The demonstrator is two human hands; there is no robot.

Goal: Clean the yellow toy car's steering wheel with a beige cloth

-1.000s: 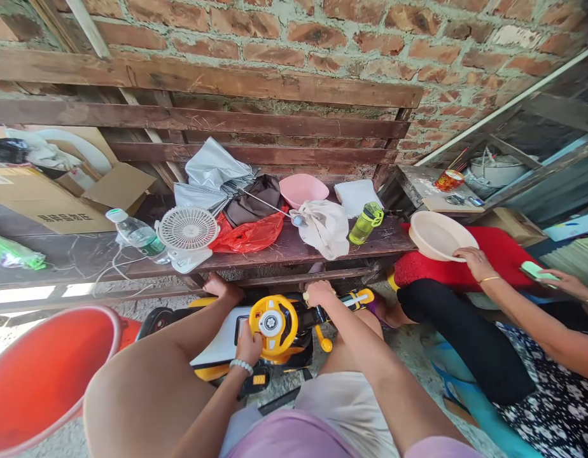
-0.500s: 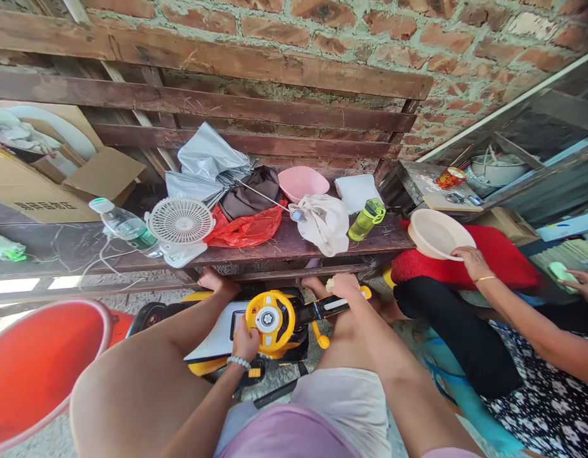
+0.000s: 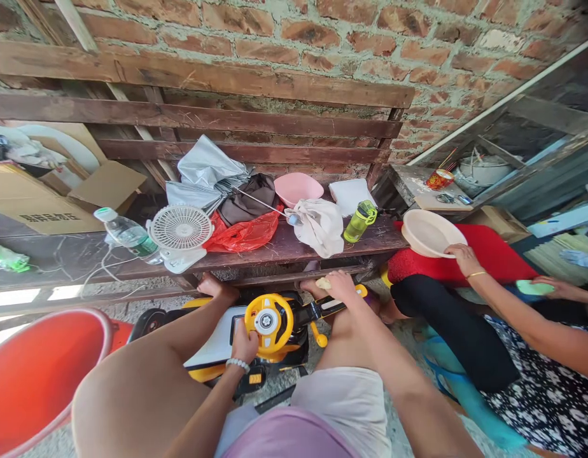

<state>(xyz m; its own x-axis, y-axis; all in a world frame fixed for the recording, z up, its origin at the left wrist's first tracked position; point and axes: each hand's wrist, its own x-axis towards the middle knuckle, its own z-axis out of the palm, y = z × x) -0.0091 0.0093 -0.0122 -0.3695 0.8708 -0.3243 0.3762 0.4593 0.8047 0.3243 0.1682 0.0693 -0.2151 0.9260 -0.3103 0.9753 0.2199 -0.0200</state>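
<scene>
Head view: left hand [image 3: 244, 342] grips the rim of a yellow toy steering wheel [image 3: 268, 322] at its 7 o'clock; right hand [image 3: 339, 286] pinches a pale sponge [image 3: 323, 283] above a handle bar [image 3: 325, 310] running toward 3 o'clock

head-worn view | facing forward, down | close above left hand [image 3: 245, 343], right hand [image 3: 339, 286]

A wooden bench [image 3: 294, 249] blocks the way ahead of the right hand [image 3: 339, 286], and a yellow toy wheel [image 3: 268, 323] stands to its left.
</scene>
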